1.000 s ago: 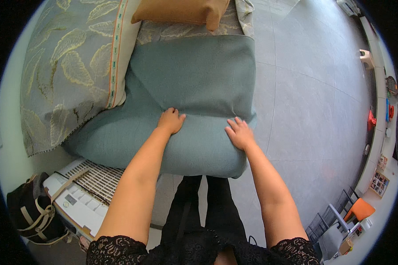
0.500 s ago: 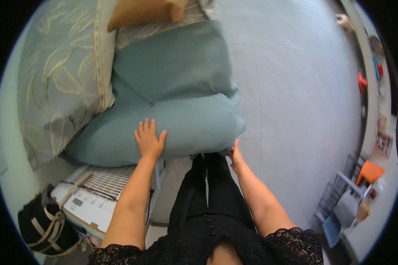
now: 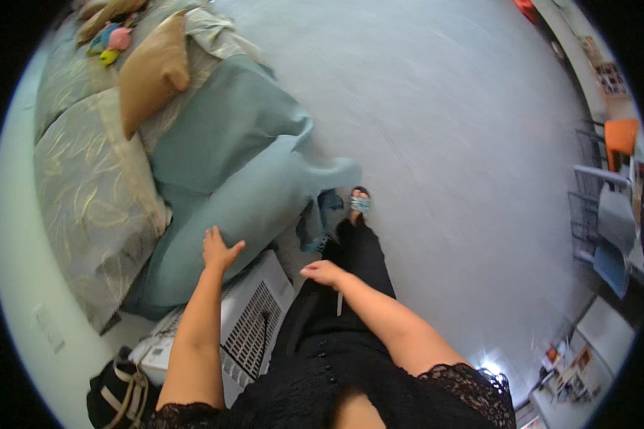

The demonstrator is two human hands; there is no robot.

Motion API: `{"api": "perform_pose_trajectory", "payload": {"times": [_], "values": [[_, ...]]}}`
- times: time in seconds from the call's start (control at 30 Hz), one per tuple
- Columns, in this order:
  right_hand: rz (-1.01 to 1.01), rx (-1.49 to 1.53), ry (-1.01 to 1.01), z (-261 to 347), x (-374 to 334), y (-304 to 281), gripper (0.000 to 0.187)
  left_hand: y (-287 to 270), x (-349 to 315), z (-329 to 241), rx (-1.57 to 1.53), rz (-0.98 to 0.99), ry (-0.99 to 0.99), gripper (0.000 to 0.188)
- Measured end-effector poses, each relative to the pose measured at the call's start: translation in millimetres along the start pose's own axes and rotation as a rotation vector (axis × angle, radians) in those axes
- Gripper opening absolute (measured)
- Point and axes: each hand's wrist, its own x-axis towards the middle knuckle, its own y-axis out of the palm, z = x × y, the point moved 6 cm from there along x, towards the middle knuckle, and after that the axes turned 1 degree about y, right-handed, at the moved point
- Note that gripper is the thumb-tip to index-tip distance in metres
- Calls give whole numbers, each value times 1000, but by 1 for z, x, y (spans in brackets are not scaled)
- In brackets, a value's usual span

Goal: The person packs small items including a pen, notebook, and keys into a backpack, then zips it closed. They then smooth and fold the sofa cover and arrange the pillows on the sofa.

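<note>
Pale grey flooring [image 3: 444,143] fills most of the room, running from the centre out to 3 o'clock, where wire racks and an orange chair [image 3: 620,134] stand near the wall. From 9 to 11 o'clock lies a bed with a leaf-patterned grey bedspread [image 3: 86,207], and a tan cushion [image 3: 152,71] sits on it toward 11 o'clock, with small coloured soft toys [image 3: 111,41] beyond it at the rim.

Draped across the bed's near side, just left of centre, is a teal blanket [image 3: 229,179]; its lower corner hangs off the edge toward the floor close to the person's sandalled foot [image 3: 359,203].

The left hand [image 3: 218,250] rests flat on the teal blanket at its lower edge, fingers spread and pressing on the fabric, not closed around it. The right hand [image 3: 322,272] hangs at about centre, just over the person's black trousers, apart from the blanket; its fingers are loosely curled and it holds nothing.

Below the left forearm, at 7 o'clock, stands a white slatted appliance [image 3: 247,325] touching the bed's side, and a black bag [image 3: 118,400] with tan straps sits on the floor near the rim.
</note>
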Motion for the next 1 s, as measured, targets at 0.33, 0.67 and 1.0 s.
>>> {"api": "perform_pose_trajectory", "payload": {"times": [0.33, 0.67, 1.0], "values": [[-941, 602, 116, -35, -195, -286, 26, 21, -85, -213, 18, 226, 531, 84], [-787, 198, 270, 70, -232, -355, 24, -78, -295, -68, -86, -750, -224, 89], [-207, -410, -149, 283, -78, -134, 28, -63, -379, 107, 26, -893, -817, 78]]}}
